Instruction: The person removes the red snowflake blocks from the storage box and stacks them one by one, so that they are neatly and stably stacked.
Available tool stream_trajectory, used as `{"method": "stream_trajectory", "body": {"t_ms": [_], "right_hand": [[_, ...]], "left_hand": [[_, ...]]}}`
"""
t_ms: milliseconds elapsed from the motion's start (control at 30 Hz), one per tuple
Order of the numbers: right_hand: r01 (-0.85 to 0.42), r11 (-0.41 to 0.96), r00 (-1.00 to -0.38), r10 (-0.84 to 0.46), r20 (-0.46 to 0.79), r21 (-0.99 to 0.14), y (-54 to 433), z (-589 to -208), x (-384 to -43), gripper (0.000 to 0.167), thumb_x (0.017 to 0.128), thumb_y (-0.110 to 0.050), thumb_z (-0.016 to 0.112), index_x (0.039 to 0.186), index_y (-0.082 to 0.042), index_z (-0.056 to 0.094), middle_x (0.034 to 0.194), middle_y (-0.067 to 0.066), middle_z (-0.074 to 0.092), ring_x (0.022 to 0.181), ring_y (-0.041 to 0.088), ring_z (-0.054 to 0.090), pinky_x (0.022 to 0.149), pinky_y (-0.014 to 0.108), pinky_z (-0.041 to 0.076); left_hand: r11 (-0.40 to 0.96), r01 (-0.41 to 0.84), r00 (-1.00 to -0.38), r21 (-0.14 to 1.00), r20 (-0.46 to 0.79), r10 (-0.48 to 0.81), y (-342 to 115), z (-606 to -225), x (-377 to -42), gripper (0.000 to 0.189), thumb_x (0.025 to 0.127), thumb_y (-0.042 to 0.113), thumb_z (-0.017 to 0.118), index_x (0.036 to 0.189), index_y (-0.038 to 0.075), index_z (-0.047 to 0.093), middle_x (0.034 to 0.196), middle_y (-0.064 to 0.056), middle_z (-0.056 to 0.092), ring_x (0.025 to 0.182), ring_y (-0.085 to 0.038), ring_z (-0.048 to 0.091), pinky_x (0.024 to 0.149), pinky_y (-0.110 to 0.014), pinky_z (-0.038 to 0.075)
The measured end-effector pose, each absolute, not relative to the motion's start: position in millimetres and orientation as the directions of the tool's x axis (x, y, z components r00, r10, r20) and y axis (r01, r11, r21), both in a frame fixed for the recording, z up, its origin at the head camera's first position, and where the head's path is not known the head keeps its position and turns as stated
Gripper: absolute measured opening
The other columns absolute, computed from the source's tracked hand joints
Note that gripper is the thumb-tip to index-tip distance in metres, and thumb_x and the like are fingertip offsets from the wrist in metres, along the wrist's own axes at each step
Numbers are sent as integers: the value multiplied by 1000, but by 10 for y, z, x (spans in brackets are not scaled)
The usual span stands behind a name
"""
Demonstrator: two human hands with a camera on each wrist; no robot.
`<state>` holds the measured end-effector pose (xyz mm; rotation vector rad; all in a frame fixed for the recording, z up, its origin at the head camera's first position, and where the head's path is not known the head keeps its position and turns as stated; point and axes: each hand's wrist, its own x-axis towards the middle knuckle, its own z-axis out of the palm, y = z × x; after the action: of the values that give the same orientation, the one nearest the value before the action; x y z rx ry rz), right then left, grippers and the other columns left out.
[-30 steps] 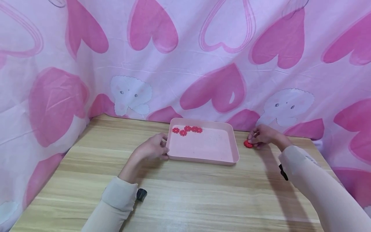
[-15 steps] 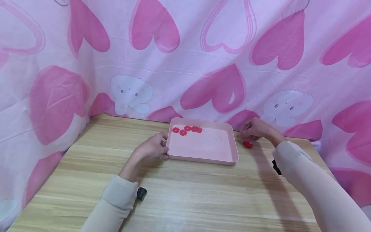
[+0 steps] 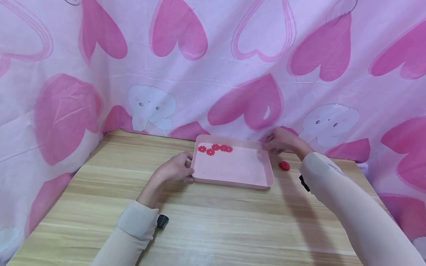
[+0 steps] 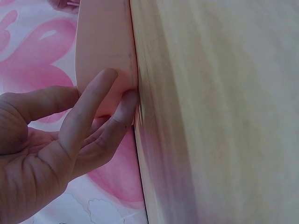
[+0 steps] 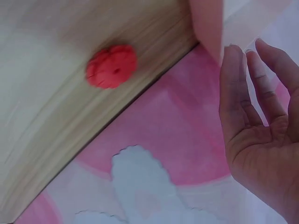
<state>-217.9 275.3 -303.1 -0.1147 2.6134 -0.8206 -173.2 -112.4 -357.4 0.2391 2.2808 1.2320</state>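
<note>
A shallow pink tray (image 3: 233, 183) lies on the wooden table, with several red flower-shaped discs (image 3: 210, 152) scattered along its back left inside. At its left end is my left hand (image 3: 175, 168); in the left wrist view the extended fingers rest against the outer wall of the tray (image 4: 105, 37), the thumb close to the rim. My right hand (image 3: 281, 140) hovers at the tray's back right corner, fingers loosely bent and holding nothing in the right wrist view. Right of the tray, a small stack of red flower discs (image 5: 112, 66) sits on the table.
The wooden table (image 3: 213, 229) ends at the back against a pink heart-print cloth (image 3: 216, 74), which also hangs along the left and right. Black wrist gear (image 3: 162, 222) shows below the left sleeve.
My right hand has come off the red disc stack, moving left and back to the tray's corner. The stack stays on the table. My left hand has kept its place.
</note>
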Motion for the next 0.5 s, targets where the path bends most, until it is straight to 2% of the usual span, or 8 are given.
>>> {"method": "stream_trajectory", "body": {"t_ms": [233, 367, 500], "right_hand": [[66, 823, -899, -196, -391, -564, 2449, -2998, -2240, 39, 101, -19, 75, 131, 4, 70, 115, 18, 74, 83, 21, 66, 79, 33, 65], [42, 832, -894, -216, -393, -553, 2250, -3037, -2279, 40, 101, -17, 73, 135, 4, 69, 120, 20, 76, 88, 27, 72, 85, 39, 68], [51, 851, -873, -216, -438, -523, 2034, -3093, -2310, 41, 104, -18, 68, 141, 0, 66, 122, 20, 74, 102, 33, 72, 93, 45, 67]], "left_hand": [[569, -97, -846, 817, -369, 386, -1126, -3545, -1724, 45, 103, -3, 65, 145, -5, 49, 116, -21, 64, 96, -26, 71, 86, -34, 69], [564, -96, -846, 820, -366, 389, -1117, -3538, -1716, 45, 103, -3, 63, 145, -5, 48, 119, -22, 63, 96, -26, 71, 85, -34, 69], [557, -108, -843, 823, -372, 387, -1113, -3549, -1706, 45, 104, -4, 61, 147, -5, 47, 123, -23, 63, 97, -26, 73, 85, -35, 69]]}}
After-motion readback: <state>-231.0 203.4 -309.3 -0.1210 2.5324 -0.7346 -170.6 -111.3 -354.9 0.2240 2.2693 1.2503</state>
